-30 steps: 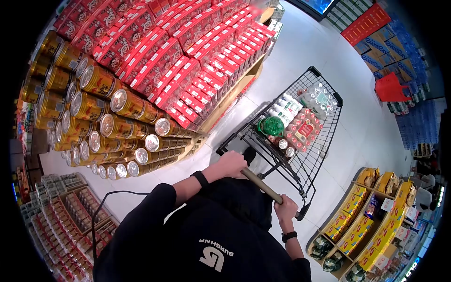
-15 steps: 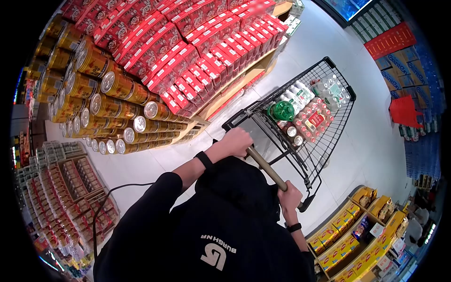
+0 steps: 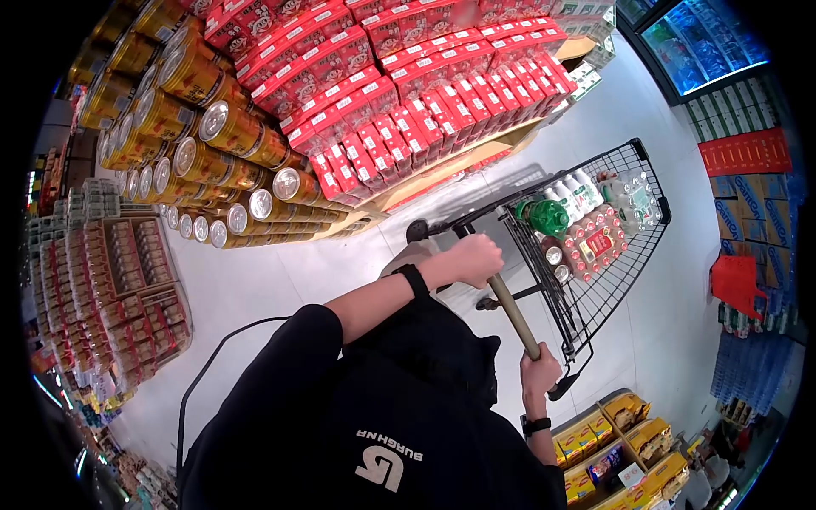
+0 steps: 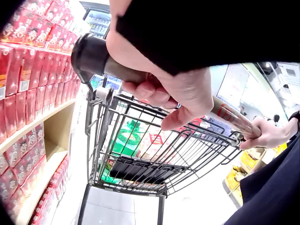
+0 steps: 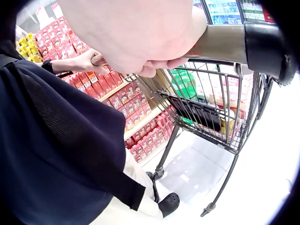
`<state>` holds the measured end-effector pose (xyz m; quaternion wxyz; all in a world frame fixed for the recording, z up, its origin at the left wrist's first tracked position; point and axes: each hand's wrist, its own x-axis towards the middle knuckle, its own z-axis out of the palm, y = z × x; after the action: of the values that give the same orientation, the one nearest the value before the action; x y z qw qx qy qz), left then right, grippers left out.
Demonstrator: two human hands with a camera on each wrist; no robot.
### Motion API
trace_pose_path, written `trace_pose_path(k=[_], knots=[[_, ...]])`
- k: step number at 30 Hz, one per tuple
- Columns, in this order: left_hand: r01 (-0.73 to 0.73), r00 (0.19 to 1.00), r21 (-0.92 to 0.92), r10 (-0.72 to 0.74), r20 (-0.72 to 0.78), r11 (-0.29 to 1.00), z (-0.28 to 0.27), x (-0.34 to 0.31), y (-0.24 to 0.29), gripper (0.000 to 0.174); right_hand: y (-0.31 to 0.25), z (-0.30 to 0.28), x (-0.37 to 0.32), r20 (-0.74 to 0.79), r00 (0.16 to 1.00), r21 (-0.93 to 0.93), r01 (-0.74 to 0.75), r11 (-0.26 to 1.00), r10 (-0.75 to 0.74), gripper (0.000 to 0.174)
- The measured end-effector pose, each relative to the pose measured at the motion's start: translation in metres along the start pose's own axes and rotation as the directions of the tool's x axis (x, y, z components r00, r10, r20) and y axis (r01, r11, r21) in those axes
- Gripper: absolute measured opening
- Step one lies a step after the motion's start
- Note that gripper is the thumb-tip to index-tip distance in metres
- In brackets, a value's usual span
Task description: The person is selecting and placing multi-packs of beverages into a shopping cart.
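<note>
My left hand (image 3: 478, 259) grips the bar handle (image 3: 517, 319) of a black wire shopping cart (image 3: 642, 151). Farther along the same bar, my right hand (image 3: 541, 371) grips it with curled fingers. In the left wrist view, the left hand (image 4: 187, 93) wraps the bar close to its black end cap (image 4: 90, 54). Inside the cart lie green bottles (image 3: 544, 217), a pack of white bottles (image 3: 578, 194), a shrink-wrapped pack of red-topped bottles (image 3: 595, 244), clear bottles (image 3: 633, 204) and two cans (image 3: 558, 262).
Red boxes (image 3: 433, 123) fill a wooden shelf along the cart's left. Large gold cans (image 3: 246, 140) are stacked beside it. Yellow packets (image 3: 629, 412) stand on a low shelf at lower right. Cartons (image 3: 752, 212) and a lit cooler (image 3: 710, 47) line the far right.
The view has turned, so the cart and handle sit farther right and the red shelf spreads across more of the top. Both hands keep their grip on the bar.
</note>
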<state>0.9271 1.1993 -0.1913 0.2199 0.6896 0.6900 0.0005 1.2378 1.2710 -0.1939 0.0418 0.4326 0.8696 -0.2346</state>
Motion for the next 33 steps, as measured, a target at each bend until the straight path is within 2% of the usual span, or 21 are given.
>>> trace_pose_path(k=[6, 10, 16, 21, 28, 29, 33], knots=[[0.013, 0.997, -0.057, -0.009, 0.076, 0.998, -0.007, 0.043, -0.01, 0.017, 0.022, -0.001, 0.04, -0.022, 1.0, -0.078, 0.001, 0.997, -0.003, 0.015], [0.022, 0.997, -0.129, -0.012, 0.074, 0.991, -0.024, 0.071, -0.023, 0.014, 0.028, -0.005, 0.074, -0.067, 0.998, -0.074, -0.01, 0.997, 0.005, 0.018], [-0.021, 0.999, -0.141, 0.026, 0.033, 0.99, -0.02, 0.108, -0.043, 0.011, 0.037, -0.005, 0.111, -0.125, 0.992, -0.078, -0.019, 0.997, 0.009, 0.019], [-0.038, 0.999, -0.145, 0.038, -0.003, 0.989, -0.027, 0.134, -0.058, 0.012, 0.046, 0.0, 0.139, -0.151, 0.988, -0.148, -0.048, 0.988, 0.026, 0.012], [-0.015, 0.999, -0.185, 0.006, -0.048, 0.983, -0.034, 0.164, -0.072, 0.012, 0.051, -0.011, 0.178, -0.08, 0.996, -0.171, -0.05, 0.984, 0.036, 0.012], [-0.012, 0.998, -0.186, 0.002, -0.059, 0.983, -0.036, 0.168, -0.073, 0.012, 0.058, -0.009, 0.182, -0.103, 0.995, -0.172, -0.002, 0.985, -0.016, 0.009], [-0.018, 0.989, -0.146, -0.003, -0.145, 0.989, -0.038, 0.185, -0.079, 0.012, 0.057, -0.024, 0.206, -0.014, 0.999, -0.203, -0.039, 0.978, 0.037, 0.015]])
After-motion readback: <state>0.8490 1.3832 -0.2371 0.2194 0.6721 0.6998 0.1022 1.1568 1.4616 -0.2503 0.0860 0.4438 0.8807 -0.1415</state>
